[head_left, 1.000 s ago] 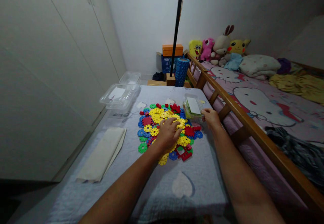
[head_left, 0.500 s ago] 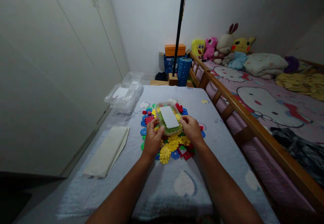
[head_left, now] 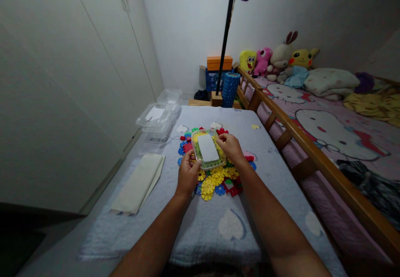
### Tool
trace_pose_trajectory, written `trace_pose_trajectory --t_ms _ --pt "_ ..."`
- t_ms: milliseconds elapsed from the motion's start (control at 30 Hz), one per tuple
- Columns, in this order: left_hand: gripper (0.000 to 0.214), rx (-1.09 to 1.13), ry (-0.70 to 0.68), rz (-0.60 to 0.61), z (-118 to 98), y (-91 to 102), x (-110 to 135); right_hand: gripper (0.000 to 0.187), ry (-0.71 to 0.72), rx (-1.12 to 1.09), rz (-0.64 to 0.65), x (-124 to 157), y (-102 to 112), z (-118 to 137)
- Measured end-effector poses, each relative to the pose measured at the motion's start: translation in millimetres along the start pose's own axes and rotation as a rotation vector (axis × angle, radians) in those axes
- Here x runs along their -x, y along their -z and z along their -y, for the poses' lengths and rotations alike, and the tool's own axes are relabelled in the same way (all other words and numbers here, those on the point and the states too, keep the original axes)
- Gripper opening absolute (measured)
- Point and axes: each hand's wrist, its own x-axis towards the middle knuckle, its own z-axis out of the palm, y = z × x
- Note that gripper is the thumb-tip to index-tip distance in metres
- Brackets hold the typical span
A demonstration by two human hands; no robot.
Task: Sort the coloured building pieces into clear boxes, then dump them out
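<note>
A small clear plastic box [head_left: 208,149] with a white label on its lid and green pieces inside is held above a pile of plastic gear-shaped pieces [head_left: 215,176] in yellow, red, blue and green. My left hand [head_left: 188,173] grips the box's near left corner. My right hand [head_left: 229,145] grips its right side. Both hands are closed on the box. The pile lies on a pale blue quilted cloth [head_left: 193,222] that covers the table.
Two clear plastic containers [head_left: 158,116] stand at the table's far left. A folded cream cloth [head_left: 139,183] lies on the left. A wooden bed rail [head_left: 300,141] runs along the right, with plush toys [head_left: 275,58] behind. A black pole [head_left: 226,39] stands at the back.
My right hand carried the box from the table's right side over the pile. My left hand left the pieces and took hold of the box too.
</note>
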Motion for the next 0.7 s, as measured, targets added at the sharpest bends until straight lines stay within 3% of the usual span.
trace_pose_trajectory --t_ms 267,500,700 --pt "0.055 0.165 0.127 0.005 -11.2 -1.4 2.1 0.013 0.167 -0.002 -0.231 16.7 -12.3 0.9" --pt "0.055 0.243 0.118 -0.011 -8.8 -2.0 -0.7 0.014 0.104 0.181 -0.191 22.8 -10.4 9.4" --pt "0.072 0.251 0.075 0.021 -10.2 -3.1 -0.1 0.020 0.049 0.245 -0.173 28.4 -12.6 13.9"
